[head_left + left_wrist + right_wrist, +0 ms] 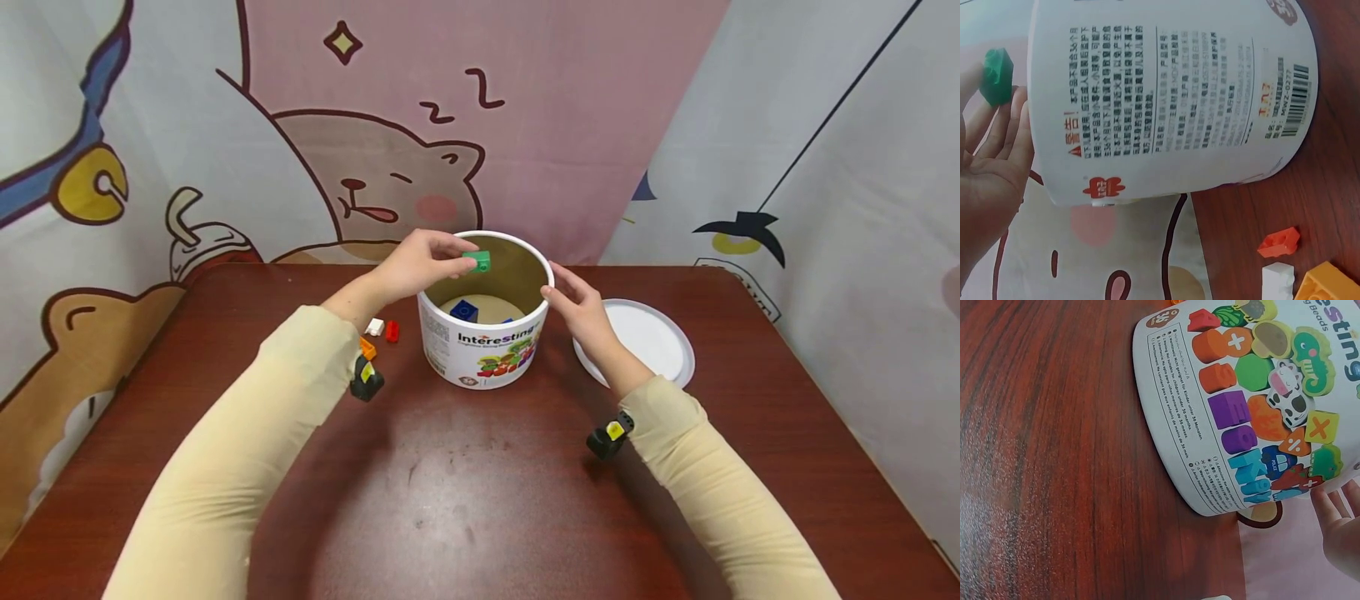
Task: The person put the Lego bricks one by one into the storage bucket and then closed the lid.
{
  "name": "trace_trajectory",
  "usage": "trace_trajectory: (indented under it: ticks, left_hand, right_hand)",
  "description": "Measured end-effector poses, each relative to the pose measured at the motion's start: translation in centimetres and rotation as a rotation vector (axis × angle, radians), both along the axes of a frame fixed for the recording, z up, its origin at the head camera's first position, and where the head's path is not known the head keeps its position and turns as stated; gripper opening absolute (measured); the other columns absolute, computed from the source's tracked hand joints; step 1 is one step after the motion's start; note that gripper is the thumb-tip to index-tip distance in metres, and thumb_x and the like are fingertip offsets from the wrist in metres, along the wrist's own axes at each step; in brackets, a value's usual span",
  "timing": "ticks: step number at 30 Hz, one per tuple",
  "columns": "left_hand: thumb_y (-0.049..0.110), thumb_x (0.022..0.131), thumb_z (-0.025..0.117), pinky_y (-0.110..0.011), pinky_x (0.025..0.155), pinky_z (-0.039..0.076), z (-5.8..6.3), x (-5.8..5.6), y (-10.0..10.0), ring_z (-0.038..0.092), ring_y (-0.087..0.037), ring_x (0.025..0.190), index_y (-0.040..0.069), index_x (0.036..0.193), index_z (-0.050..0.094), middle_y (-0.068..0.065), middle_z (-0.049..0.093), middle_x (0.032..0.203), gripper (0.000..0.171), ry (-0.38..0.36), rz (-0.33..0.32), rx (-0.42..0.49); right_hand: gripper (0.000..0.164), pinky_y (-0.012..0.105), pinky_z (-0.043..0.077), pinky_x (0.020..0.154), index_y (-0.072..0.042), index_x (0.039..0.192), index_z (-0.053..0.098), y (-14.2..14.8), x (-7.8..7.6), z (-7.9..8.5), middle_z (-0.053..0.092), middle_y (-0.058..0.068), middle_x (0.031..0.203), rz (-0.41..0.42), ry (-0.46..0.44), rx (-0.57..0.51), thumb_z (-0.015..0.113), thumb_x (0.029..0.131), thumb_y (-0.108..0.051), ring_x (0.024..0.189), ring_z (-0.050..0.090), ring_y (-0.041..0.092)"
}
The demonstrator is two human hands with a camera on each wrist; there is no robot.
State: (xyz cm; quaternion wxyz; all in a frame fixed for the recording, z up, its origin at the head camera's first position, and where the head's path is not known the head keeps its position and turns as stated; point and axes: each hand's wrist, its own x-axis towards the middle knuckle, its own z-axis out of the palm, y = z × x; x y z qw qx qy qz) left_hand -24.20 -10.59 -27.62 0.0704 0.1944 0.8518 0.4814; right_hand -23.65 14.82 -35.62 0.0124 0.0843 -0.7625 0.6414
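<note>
A white round tub [480, 350] with printed labels stands upright on the table, its top uncovered. Over its left rim, my left hand [415, 265] pinches a green toy brick [478, 262] between thumb and fingers. The left wrist view shows that green brick [999, 76] at the fingertips, beside the tub's wall. My right hand [581, 307] touches the tub's right rim, thumb near the edge and fingers on the outside; in the right wrist view the hand [1341, 528] is partly cut off. Inside the tub lies a blue brick [464, 312], with a bit more blue near the front wall.
Left of the tub lie a red brick [392, 332], a white brick [375, 327] and an orange brick [367, 348], partly behind my left wrist. A white round lid [651, 342] lies flat to the right. A printed cloth [600, 125] hangs behind the table.
</note>
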Motion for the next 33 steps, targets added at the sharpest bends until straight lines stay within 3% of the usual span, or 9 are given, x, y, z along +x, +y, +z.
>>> trace_trajectory:
  ticks: [8,15,23,28,33]
  left_hand:
    - [0.021,0.091,0.06,-0.036,0.092,0.049,0.2,0.1,-1.1,0.063,-0.024,0.097,0.004,0.123,0.06,-0.015,0.064,0.118,0.036,0.002,0.0,0.024]
    - [0.025,0.091,0.06,-0.031,0.086,0.05,-0.3,0.9,-5.4,0.061,-0.019,0.094,0.005,0.12,0.061,-0.015,0.064,0.114,0.035,0.051,0.126,0.03]
    - [0.038,0.09,0.06,-0.03,0.084,0.049,-3.4,2.6,-11.7,0.058,-0.012,0.092,0.01,0.122,0.06,-0.012,0.063,0.115,0.042,-0.025,0.263,-0.11]
    - [0.038,0.089,0.061,-0.024,0.08,0.05,-6.0,3.6,-15.0,0.057,-0.01,0.092,0.007,0.123,0.058,-0.012,0.061,0.115,0.046,-0.078,0.29,-0.175]
    - [0.039,0.088,0.063,-0.021,0.078,0.051,-7.9,4.5,-17.4,0.057,0.002,0.084,0.002,0.125,0.056,-0.017,0.061,0.115,0.052,-0.117,0.313,-0.207]
  right_hand:
    - [0.05,0.036,0.034,0.109,-0.002,0.14,0.04,-0.1,0.0,0.1,0.045,0.021,0.14,0.007,0.003,0.007,0.053,0.093,-0.009,0.131,0.042,0.028]
    - [0.048,0.032,0.036,0.107,-0.002,0.14,0.041,-0.1,-0.1,0.2,0.046,0.021,0.14,0.001,-0.008,-0.014,0.053,0.093,-0.007,0.13,0.042,0.026]
    - [0.049,0.037,0.032,0.11,-0.001,0.14,0.04,0.1,-0.1,-0.1,0.045,0.021,0.141,0.004,-0.007,-0.015,0.053,0.093,-0.007,0.131,0.041,0.027]
    - [0.049,0.038,0.032,0.11,-0.001,0.14,0.041,0.1,-0.2,-0.1,0.045,0.02,0.141,0.014,-0.003,-0.022,0.054,0.093,-0.008,0.132,0.041,0.028]
    - [0.049,0.037,0.033,0.11,-0.001,0.14,0.04,0.1,-0.3,0.0,0.045,0.02,0.141,0.02,-0.002,-0.023,0.053,0.093,-0.008,0.131,0.042,0.026]
